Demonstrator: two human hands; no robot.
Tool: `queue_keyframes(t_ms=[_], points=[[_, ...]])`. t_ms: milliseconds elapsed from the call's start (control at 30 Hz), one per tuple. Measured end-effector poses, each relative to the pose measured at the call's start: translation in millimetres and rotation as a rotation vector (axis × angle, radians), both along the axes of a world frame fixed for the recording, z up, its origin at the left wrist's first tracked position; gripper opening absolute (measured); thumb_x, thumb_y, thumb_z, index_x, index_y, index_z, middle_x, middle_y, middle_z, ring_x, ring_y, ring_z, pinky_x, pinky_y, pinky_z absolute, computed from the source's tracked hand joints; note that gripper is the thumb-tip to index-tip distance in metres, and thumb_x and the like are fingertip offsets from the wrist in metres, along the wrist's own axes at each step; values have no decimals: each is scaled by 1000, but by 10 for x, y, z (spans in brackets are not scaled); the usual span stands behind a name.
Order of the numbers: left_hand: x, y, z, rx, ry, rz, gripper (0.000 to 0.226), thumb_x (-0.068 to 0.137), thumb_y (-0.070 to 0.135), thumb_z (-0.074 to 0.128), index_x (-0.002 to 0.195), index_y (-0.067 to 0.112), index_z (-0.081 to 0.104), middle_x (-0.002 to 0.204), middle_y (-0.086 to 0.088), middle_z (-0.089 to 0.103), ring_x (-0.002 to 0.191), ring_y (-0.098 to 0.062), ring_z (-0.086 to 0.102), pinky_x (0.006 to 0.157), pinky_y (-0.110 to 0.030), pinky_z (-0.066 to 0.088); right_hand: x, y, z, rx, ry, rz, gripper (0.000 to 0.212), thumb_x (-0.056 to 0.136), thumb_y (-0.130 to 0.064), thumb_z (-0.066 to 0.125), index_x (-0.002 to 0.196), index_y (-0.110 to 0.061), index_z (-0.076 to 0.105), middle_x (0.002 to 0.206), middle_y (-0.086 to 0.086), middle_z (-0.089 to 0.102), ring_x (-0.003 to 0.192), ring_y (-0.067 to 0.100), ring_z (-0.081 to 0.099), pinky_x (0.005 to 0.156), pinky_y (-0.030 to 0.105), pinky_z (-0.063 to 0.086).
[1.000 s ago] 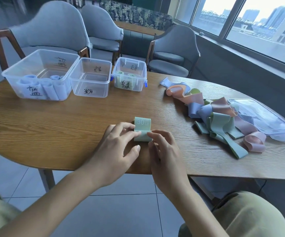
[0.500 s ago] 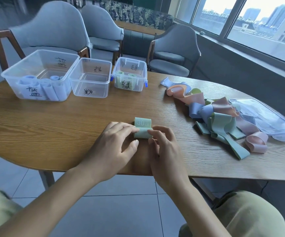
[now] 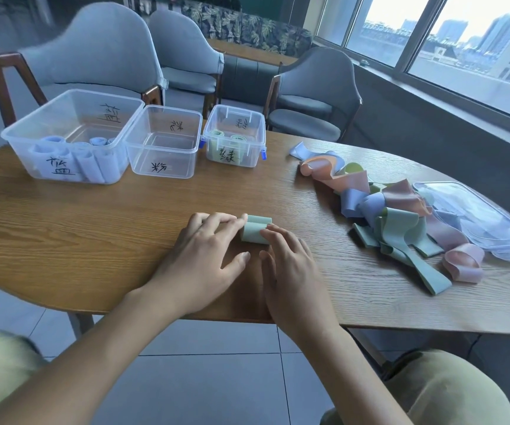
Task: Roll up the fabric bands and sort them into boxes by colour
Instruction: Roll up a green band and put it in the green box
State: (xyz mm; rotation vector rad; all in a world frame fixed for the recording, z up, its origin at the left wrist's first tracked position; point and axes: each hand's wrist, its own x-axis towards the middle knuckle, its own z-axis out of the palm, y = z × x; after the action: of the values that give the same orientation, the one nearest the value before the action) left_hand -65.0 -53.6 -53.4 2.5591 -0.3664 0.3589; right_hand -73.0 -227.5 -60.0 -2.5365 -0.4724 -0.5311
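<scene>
Both hands are laid low over the near middle of the wooden surface, forearms reaching in from the bottom edge. The left hand is spread palm-down, fingers nearly straight, fingertips set against the left end of the green band roll; the thumb is held out to the side, off the roll. The right hand is likewise flattened, its fingers extended and pressed on the roll's near right end. Nothing is gripped by either hand: the roll is pressed under relaxed, open fingers.

Compared with half a second ago, the fingers are seen flatter and further forward, and the printed "30" face of the band is no longer shown; only a short flap remains beyond the roll.

At the far left, the blue-band box, the middle box and the green-band box are lined up. The loose band pile is spread to the right, just beside a clear lid.
</scene>
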Motion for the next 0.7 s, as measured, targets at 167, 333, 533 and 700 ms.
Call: queue_keyframes(t_ms=[167,333,533,700], points=[[53,75,-11,42,18,29,63,95,50,52,152,26,38,143,14,43,131,-12,30,115,-32,29,71,-10,17,-61,17,10,39,97,-11,53,137,-9,55,143,4,54,128,23,47,109,28,35],[45,143,-13,82,29,50,61,95,51,51,150,27,40,145,14,41,134,-11,28,115,-30,27,125,-16,85,-102,44,32,36,99,-17,52,135,-18,53,141,1,44,125,22,45,103,32,42],[30,214,3,75,13,51,58,96,51,51,149,28,43,144,15,42,134,-9,29,113,-27,26,292,-58,141,-198,-8,61,34,95,-14,54,128,-19,56,124,-1,49,110,24,48,94,35,46],[30,260,-22,67,2,35,57,96,51,52,148,28,44,142,17,43,134,-8,30,114,-27,27,404,-96,173,-253,-39,80,35,94,-10,55,127,-19,53,120,-2,57,108,25,49,92,37,46]])
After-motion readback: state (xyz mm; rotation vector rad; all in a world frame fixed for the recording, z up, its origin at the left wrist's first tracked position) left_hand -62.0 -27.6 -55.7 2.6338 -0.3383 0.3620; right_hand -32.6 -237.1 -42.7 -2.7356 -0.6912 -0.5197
